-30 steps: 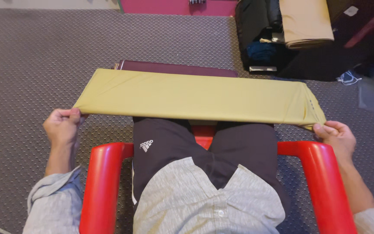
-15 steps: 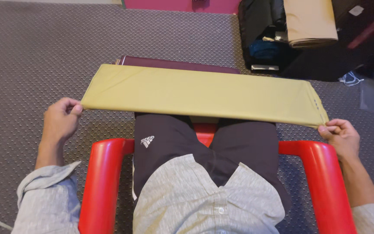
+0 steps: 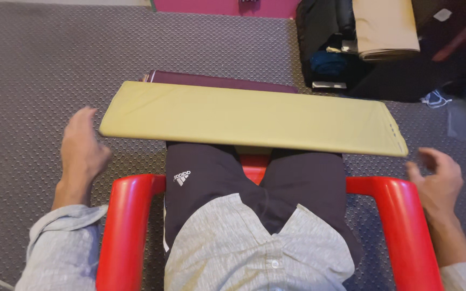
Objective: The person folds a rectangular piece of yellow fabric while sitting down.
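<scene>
Fingers of both hands spread wide, holding nothing, beside the folded yellow cloth (image 3: pixel 252 118) between red chair arms (image 3: pixel 128 226).

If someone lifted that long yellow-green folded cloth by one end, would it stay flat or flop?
The folded cloth would probably sag: it is soft fabric, lying flat only because the lap supports it. It looks fairly light, thin in profile. Overhanging both knees, untouched by the left hand or right hand, it might slide off.

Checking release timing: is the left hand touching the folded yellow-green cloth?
Apart. The head view shows the left hand open beside the folded yellow-green cloth, with grey carpet visible between the fingers and the cloth's left end.
</scene>
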